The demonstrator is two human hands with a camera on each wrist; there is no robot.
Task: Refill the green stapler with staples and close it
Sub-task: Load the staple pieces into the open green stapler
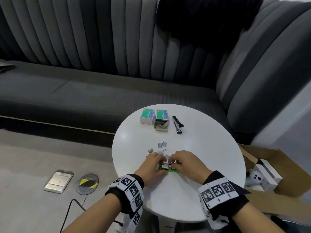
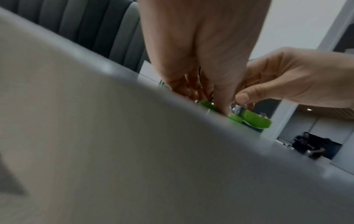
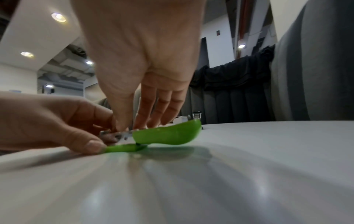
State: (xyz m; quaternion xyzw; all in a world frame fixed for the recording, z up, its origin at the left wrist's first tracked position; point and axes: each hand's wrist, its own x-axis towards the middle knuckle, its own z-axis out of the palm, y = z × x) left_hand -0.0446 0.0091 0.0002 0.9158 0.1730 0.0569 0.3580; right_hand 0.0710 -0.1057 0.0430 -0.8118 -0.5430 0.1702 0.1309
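Observation:
The green stapler (image 1: 168, 168) lies open near the front of the round white table (image 1: 210, 148), its lid (image 3: 168, 134) swung back and its metal magazine (image 3: 114, 134) bared. My left hand (image 1: 161, 163) grips the front end, thumb on the green base (image 3: 124, 147) and fingers above the magazine. My right hand (image 1: 171, 161) pinches down onto the magazine with thumb and forefinger, the other fingers reaching toward the lid. Whether a staple strip sits between those fingertips is hidden. Loose staple strips (image 1: 161, 145) lie just beyond the hands.
Two green staple boxes (image 1: 147, 115) stand at the table's far side, the right box (image 1: 161, 121) open. A black stapler (image 1: 177, 124) lies next to them. A grey sofa (image 1: 101, 91) curves behind the table. A cardboard box (image 1: 269, 174) sits on the floor at right.

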